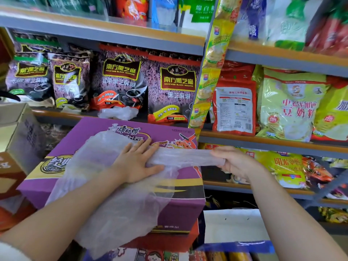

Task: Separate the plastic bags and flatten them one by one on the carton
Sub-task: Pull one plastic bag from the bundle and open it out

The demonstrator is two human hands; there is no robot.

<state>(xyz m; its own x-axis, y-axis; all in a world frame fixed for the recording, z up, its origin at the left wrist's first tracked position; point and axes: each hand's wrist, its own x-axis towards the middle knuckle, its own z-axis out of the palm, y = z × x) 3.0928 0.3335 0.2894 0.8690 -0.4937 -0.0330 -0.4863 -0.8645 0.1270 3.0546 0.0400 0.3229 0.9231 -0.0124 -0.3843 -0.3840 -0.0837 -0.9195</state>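
Observation:
A purple carton (165, 185) stands in front of me, tilted a little. Thin clear plastic bags (105, 185) lie spread over its top and hang over its near edge. My left hand (137, 162) presses flat on the plastic, fingers apart. One bag's handle end (180, 157) is stretched taut to the right, off the carton's edge. My right hand (231, 161) is closed around that end. A crumpled bunch of further plastic bags (118, 113) lies on the shelf behind the carton.
Shelves of packaged food (177, 87) rise close behind and to the right. Brown and white cartons (17, 129) stand on the left. A white box with a blue rim (233, 227) sits below my right arm.

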